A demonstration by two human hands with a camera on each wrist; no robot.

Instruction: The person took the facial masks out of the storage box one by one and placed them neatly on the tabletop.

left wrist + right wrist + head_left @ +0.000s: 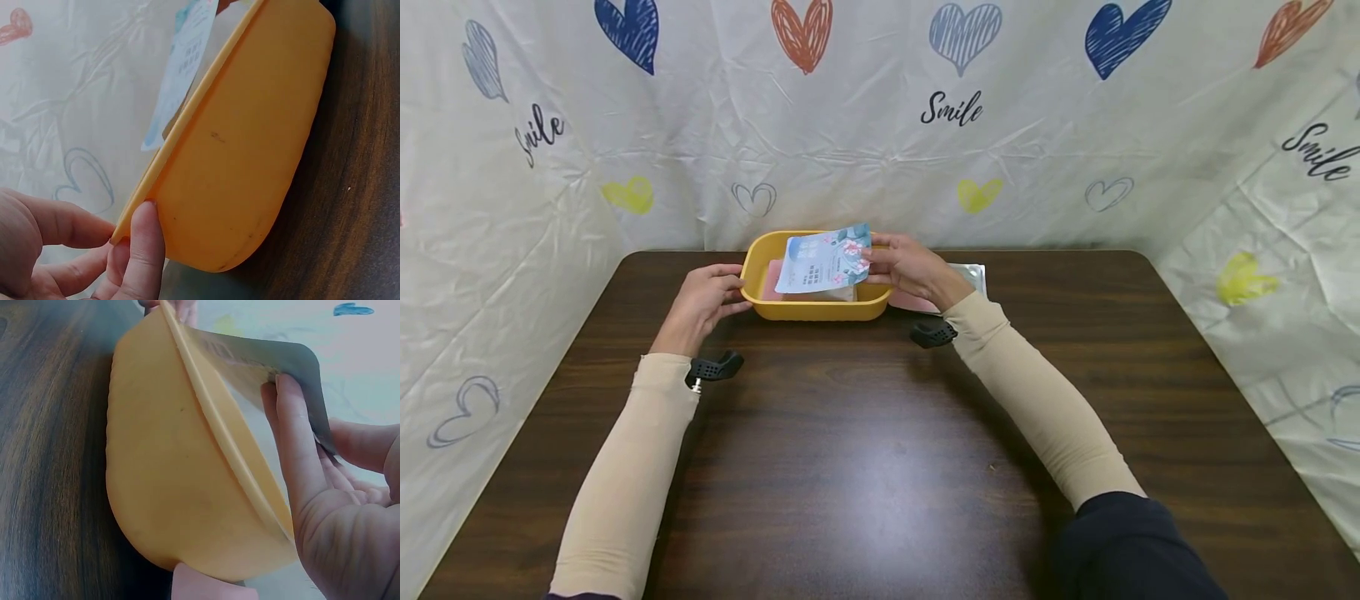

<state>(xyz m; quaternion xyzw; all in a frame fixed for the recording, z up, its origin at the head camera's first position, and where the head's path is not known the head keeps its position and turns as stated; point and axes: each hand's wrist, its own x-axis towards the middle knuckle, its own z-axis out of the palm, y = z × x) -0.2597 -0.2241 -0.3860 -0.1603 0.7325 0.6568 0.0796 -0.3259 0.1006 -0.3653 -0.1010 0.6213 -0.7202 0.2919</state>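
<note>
A yellow plastic tub point(820, 311) stands at the far edge of the table. My left hand point(700, 304) pinches the tub's rim at its left end; the left wrist view shows fingers on both sides of the rim point(187, 112). Above the tub, my right hand point(912, 268) holds a flat blue sachet point(820, 260) printed with flowers, its right edge between thumb and fingers. The sachet's silvery back point(284, 356) faces the right wrist camera. Inside the tub lie a pink item point(771, 280) and a whitish one point(844, 294), both partly covered by the sachet.
Right of the tub, a pink and silver packet point(975, 276) lies on the dark wooden table point(865, 433), partly hidden by the right hand and wrist. A white cloth point(865, 117) printed with hearts hangs behind the table and along its sides.
</note>
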